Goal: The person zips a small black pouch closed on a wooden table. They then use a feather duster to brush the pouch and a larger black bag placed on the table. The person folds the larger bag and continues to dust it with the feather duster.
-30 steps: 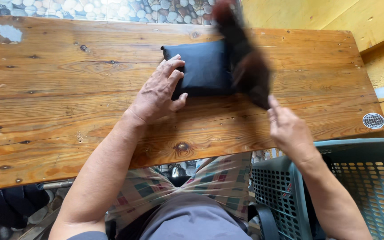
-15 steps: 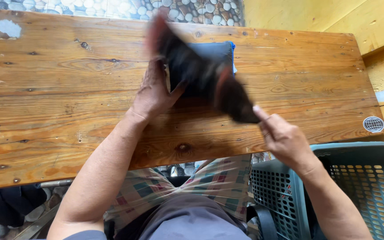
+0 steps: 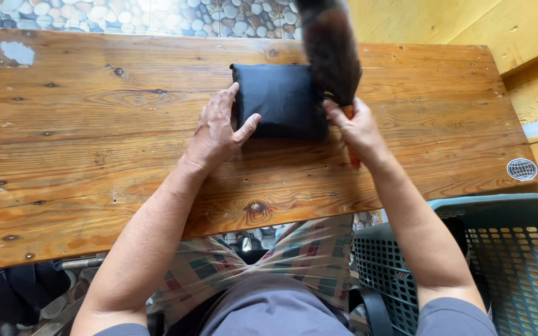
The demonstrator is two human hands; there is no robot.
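Two bare hands worked over a folded dark-blue cloth (image 3: 284,99) that lay flat on the wooden table (image 3: 94,143), a little beyond its middle and toward the far edge. The left hand (image 3: 219,127) rested open on the table at the near left corner of the cloth, its fingers spread along the left edge and its thumb pressed on the cloth's top, so it held nothing and only pinned the bundle down. The right hand (image 3: 357,127) sat at the near right corner of the cloth, its grip clenched around the orange handle (image 3: 351,146) of a dark bristle brush (image 3: 331,50); the brush head stood blurred above the right side of the cloth, so I could not tell whether the bristles touched it. A round sticker (image 3: 522,169) marked the table's right near corner. Beside the person's right leg, below the table edge, stood a teal plastic basket (image 3: 518,261) with perforated walls. Checked fabric (image 3: 306,255) covered the lap, and a pebble-patterned floor (image 3: 126,15) showed beyond the table's far edge.
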